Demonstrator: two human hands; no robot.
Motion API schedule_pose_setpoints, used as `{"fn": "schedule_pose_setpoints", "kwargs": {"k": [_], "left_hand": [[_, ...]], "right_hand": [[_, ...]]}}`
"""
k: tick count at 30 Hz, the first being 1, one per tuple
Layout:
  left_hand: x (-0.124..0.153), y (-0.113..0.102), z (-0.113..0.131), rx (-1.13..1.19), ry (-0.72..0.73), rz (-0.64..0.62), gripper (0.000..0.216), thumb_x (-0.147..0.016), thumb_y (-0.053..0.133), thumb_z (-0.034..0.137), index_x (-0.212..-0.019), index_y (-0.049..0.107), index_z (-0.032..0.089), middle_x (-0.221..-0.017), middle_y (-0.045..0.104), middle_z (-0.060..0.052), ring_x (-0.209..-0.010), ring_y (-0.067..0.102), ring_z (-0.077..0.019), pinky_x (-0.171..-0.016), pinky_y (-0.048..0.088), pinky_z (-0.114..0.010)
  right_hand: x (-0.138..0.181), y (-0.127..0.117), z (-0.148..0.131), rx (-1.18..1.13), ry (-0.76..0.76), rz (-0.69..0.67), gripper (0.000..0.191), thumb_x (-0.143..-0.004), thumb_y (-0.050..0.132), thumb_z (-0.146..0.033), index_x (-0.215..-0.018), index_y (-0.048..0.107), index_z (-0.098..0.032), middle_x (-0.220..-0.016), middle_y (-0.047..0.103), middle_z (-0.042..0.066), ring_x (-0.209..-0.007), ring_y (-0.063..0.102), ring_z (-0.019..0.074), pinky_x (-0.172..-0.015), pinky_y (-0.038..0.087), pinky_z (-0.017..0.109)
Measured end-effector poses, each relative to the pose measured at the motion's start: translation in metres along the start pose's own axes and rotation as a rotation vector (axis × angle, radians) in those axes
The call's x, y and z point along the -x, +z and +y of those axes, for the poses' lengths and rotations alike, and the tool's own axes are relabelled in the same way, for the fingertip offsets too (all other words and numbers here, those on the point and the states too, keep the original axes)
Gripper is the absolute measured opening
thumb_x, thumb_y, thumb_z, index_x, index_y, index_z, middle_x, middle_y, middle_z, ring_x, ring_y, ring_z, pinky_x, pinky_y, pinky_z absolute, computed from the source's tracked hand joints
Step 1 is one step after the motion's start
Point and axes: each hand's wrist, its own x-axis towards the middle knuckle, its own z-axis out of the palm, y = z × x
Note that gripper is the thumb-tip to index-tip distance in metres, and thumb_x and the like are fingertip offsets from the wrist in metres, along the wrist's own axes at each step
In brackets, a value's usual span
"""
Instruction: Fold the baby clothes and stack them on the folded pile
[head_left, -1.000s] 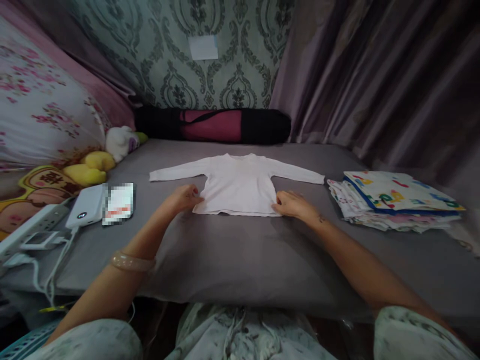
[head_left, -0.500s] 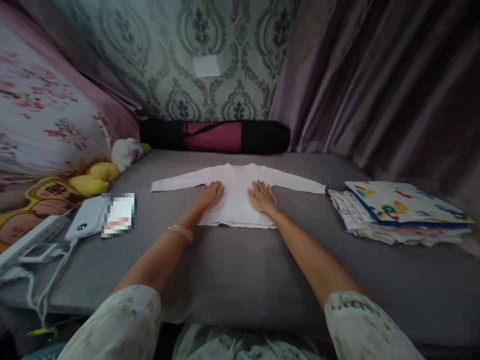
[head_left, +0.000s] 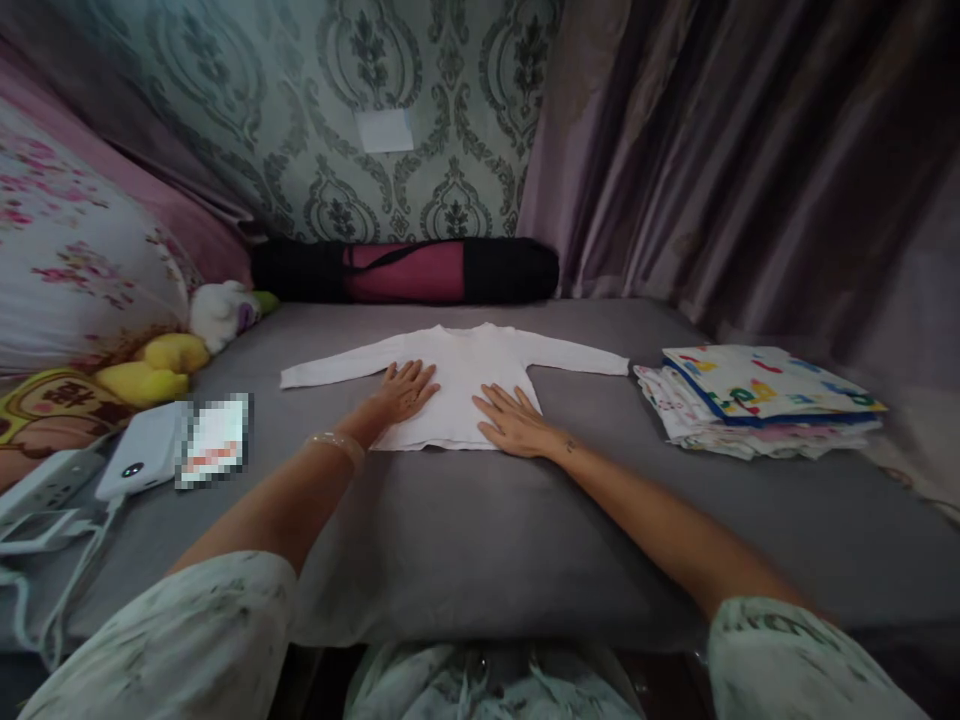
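A small white long-sleeved shirt (head_left: 465,365) lies spread flat on the grey bed surface (head_left: 480,520), both sleeves stretched out sideways. My left hand (head_left: 401,392) rests open and flat on the shirt's left lower body, fingers spread. My right hand (head_left: 514,420) lies open and flat on the shirt's lower right part near the hem. Neither hand holds anything. A pale bangle sits on my left wrist.
A stack of folded, colourfully printed cloths (head_left: 750,400) lies at the right. A black and pink roll bag (head_left: 405,270) lies against the wall. At the left are a floral pillow (head_left: 75,270), plush toys (head_left: 180,345), a white power bank (head_left: 142,460) and a power strip with cables (head_left: 37,490).
My hands went from gripping the shirt's lower corners to lying flat on its body, then slid back toward the hem. The view shifted slightly.
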Motion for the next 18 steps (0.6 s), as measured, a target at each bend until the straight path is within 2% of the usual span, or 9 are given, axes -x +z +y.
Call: {"fn": "schedule_pose_setpoints", "kwargs": {"k": [4,9,16,18], "left_hand": [[0.007,-0.006,-0.003,-0.033,0.122,0.068,0.054,-0.097,0.028,0.043,-0.142,0.036,0.016,-0.147,0.037,-0.018,-0.137,0.031,-0.0278,-0.113,0.009,-0.051],[0.027,-0.014,-0.008,-0.072,0.168,0.045,0.055,-0.097,0.026,0.043,-0.143,0.034,0.014,-0.147,0.037,-0.018,-0.138,0.030,-0.0259,-0.113,0.008,-0.047],[0.068,-0.022,-0.033,-0.004,0.243,-0.013,0.060,-0.094,0.033,0.050,-0.146,0.031,0.020,-0.150,0.036,-0.012,-0.140,0.029,-0.0250,-0.115,0.008,-0.045],[0.074,-0.028,-0.038,0.022,0.258,-0.052,0.059,-0.093,0.036,0.052,-0.145,0.034,0.023,-0.151,0.035,-0.011,-0.140,0.029,-0.0252,-0.115,0.009,-0.045]], "right_hand": [[0.031,-0.003,-0.011,-0.064,-0.072,-0.065,0.059,-0.097,0.023,-0.049,-0.150,0.023,-0.022,-0.158,0.010,0.009,-0.145,0.005,0.0230,-0.116,0.000,0.048],[0.060,-0.009,-0.025,-0.143,-0.106,-0.122,0.058,-0.097,0.026,-0.049,-0.150,0.024,-0.024,-0.158,0.011,0.006,-0.145,0.002,0.0207,-0.116,-0.003,0.044],[0.095,-0.021,-0.033,-0.306,-0.174,-0.200,0.068,-0.091,0.046,-0.046,-0.151,0.021,-0.023,-0.157,0.014,0.006,-0.145,0.006,0.0237,-0.116,-0.001,0.046],[0.102,-0.031,-0.030,-0.377,-0.201,-0.233,0.067,-0.087,0.054,-0.043,-0.148,0.031,-0.026,-0.156,0.021,0.005,-0.144,0.014,0.0242,-0.117,0.005,0.045]]}}
